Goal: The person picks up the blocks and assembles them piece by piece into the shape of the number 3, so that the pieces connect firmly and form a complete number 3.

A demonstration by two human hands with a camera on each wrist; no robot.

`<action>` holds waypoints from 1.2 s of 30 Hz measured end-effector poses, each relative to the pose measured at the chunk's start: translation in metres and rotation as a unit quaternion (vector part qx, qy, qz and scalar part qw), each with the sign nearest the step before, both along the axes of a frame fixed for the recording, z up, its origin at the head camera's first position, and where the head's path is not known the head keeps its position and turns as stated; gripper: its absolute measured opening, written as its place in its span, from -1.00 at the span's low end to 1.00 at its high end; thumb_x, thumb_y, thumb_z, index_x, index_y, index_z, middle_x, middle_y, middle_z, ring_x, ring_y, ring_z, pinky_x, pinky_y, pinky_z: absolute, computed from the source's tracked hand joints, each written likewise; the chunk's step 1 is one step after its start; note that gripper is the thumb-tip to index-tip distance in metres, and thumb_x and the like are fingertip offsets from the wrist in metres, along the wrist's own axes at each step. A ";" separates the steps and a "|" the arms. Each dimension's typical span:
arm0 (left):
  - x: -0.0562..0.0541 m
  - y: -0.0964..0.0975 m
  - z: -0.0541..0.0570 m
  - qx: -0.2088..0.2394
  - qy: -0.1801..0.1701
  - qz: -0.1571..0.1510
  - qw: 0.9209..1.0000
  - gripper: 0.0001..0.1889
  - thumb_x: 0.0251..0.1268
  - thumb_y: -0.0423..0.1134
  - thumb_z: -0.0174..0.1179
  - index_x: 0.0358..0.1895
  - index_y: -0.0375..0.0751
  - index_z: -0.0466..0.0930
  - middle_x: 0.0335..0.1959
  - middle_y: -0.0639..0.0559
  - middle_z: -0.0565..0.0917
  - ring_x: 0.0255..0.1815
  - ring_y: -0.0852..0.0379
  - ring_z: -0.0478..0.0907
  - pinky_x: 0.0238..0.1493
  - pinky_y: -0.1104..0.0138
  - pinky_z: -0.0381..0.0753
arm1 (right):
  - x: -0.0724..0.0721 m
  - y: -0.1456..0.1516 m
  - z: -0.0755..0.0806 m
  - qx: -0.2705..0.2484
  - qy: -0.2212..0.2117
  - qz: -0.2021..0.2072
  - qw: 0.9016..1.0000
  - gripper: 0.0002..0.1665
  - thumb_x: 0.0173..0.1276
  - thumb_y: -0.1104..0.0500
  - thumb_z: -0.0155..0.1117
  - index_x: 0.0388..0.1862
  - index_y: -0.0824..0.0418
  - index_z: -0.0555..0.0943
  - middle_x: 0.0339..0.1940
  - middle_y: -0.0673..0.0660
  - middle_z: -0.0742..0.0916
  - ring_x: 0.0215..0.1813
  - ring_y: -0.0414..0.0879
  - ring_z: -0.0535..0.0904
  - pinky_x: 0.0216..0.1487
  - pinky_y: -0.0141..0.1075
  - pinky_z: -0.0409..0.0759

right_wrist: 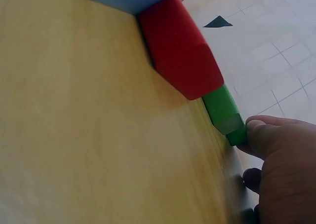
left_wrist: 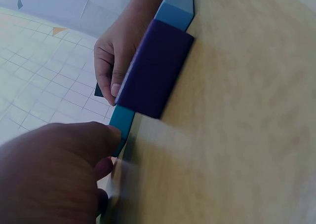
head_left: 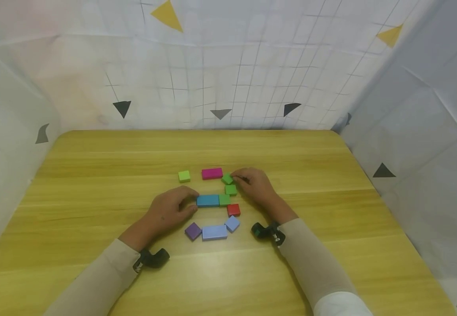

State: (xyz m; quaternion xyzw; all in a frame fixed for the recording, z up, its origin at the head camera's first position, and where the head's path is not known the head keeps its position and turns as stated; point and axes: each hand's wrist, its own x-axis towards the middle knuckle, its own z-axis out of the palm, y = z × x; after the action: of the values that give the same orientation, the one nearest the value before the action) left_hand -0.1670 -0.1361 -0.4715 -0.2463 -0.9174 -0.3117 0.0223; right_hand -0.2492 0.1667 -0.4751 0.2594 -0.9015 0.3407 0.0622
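Here, left hand [head_left: 169,210] pinching blue block [head_left: 208,201], right hand [head_left: 257,185] pinching green block [head_left: 226,179], magenta block [head_left: 212,174], head view only

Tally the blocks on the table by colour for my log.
Green blocks: 3
Light blue blocks: 2
Blue block: 1
Red block: 1
Purple block: 1
Magenta block: 1
Lime block: 1
Total: 10

A blue oblong block [head_left: 208,201] lies flat on the desk [head_left: 212,281], its long side running left to right; a small green block [head_left: 227,178] — squarish, turned askew — lies farther back, rightward, apart from it.
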 end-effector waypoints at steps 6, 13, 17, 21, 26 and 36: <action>0.001 -0.001 0.000 -0.001 0.003 0.000 1.000 -0.69 0.35 -0.01 0.26 0.11 0.10 0.61 0.04 0.28 0.64 -0.09 0.30 0.53 -0.02 0.26 0.59 | 0.001 0.000 0.003 -0.001 -0.010 -0.003 1.000 -0.80 0.45 0.15 0.27 -0.05 0.09 0.77 -0.05 0.01 0.80 0.06 -0.07 0.69 0.15 -0.16 0.61; 0.001 -0.001 0.000 0.000 -0.004 -0.001 1.000 -0.68 0.37 0.01 0.25 0.13 0.11 0.60 0.05 0.29 0.64 -0.10 0.30 0.52 -0.02 0.26 0.58 | 0.001 -0.001 0.003 -0.001 -0.010 -0.004 1.000 -0.80 0.45 0.14 0.27 -0.05 0.10 0.77 -0.06 0.01 0.80 0.05 -0.08 0.69 0.14 -0.18 0.61; 0.001 -0.001 0.002 -0.001 -0.006 -0.002 1.000 -0.67 0.37 0.01 0.24 0.14 0.10 0.60 0.07 0.27 0.64 -0.06 0.30 0.53 0.02 0.24 0.58 | 0.001 0.000 0.002 -0.006 -0.003 -0.004 1.000 -0.80 0.44 0.15 0.28 -0.06 0.11 0.77 -0.07 0.02 0.80 0.04 -0.07 0.69 0.12 -0.17 0.63; 0.001 -0.001 0.003 -0.002 -0.006 -0.003 1.000 -0.66 0.37 0.01 0.24 0.14 0.09 0.60 0.08 0.26 0.64 0.01 0.27 0.56 0.06 0.21 0.59 | 0.001 0.000 0.001 -0.012 0.003 -0.003 1.000 -0.81 0.43 0.17 0.29 -0.07 0.13 0.77 -0.08 0.03 0.80 0.03 -0.06 0.70 0.10 -0.16 0.64; 0.001 -0.001 0.002 -0.001 -0.005 -0.005 1.000 -0.66 0.37 0.01 0.24 0.15 0.09 0.59 0.10 0.24 0.64 0.07 0.24 0.57 0.10 0.18 0.59 | 0.001 0.000 0.000 -0.013 0.003 -0.003 1.000 -0.81 0.43 0.16 0.30 -0.07 0.12 0.77 -0.09 0.02 0.81 0.02 -0.07 0.70 0.08 -0.17 0.65; 0.001 -0.001 0.001 0.000 -0.005 -0.002 1.000 -0.67 0.37 0.00 0.25 0.14 0.10 0.60 0.07 0.27 0.64 0.01 0.29 0.56 0.06 0.22 0.59 | 0.000 0.001 -0.001 -0.015 0.005 -0.003 1.000 -0.82 0.43 0.16 0.30 -0.08 0.12 0.77 -0.10 0.02 0.81 0.00 -0.08 0.70 0.06 -0.17 0.65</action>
State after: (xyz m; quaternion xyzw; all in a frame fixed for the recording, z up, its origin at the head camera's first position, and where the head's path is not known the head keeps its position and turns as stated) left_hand -0.1659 -0.1369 -0.4702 -0.2467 -0.9168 -0.3134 0.0174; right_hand -0.2487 0.1673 -0.4759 0.2575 -0.8968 0.3526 0.0718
